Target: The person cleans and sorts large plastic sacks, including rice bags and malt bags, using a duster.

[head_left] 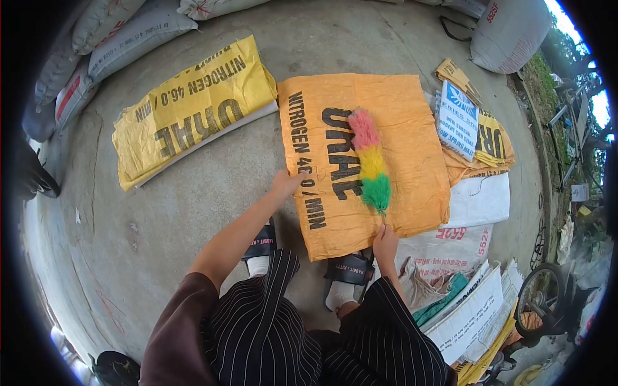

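Note:
An orange sack [412, 148] printed with dark letters lies flat on the concrete floor in front of me. My left hand [287, 184] rests at its left edge, with fingertips on the printed text. In my right hand [385, 242], near the sack's lower edge, is the thin handle of a duster. The duster's fluffy head [372, 161], pink, yellow and green, lies over the middle of the sack, pointing away from me.
A folded yellow sack [193, 109] lies at the left. Folded sacks [458, 122] are stacked at the right, with more sacks [473, 315] at the lower right. Filled sacks [138, 45] line the upper left. A wheel [541, 299] stands at the right.

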Demonstrator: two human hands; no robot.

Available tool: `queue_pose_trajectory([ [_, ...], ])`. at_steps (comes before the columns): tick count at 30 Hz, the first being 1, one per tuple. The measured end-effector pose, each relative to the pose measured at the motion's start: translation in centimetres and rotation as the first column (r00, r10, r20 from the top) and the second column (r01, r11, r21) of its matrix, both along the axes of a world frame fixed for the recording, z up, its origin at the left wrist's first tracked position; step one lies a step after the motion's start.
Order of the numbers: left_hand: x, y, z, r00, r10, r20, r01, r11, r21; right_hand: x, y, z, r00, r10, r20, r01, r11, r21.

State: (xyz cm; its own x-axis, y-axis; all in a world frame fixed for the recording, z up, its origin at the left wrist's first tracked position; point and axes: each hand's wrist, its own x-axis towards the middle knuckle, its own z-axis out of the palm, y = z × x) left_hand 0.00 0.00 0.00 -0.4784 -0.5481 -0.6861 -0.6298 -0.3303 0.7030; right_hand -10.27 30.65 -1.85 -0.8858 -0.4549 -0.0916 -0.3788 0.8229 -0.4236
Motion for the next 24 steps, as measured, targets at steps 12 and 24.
queue_pose_trajectory([
  [12, -2.2, 2.2, 4.6, 0.796, 0.131, -0.591, -0.166, 0.986, -0.004, 0.2, -0.6, -0.9, 0.999, 0.029, 0.039, -0.03, 0.999, 0.015],
  [24, -10.1, 5.2, 8.8, 0.639, -0.675, -0.368, 0.475, 0.723, -0.502, 0.6, -0.6, 5.9, 0.454, -0.216, 0.864, 0.867, 0.331, -0.373],
])
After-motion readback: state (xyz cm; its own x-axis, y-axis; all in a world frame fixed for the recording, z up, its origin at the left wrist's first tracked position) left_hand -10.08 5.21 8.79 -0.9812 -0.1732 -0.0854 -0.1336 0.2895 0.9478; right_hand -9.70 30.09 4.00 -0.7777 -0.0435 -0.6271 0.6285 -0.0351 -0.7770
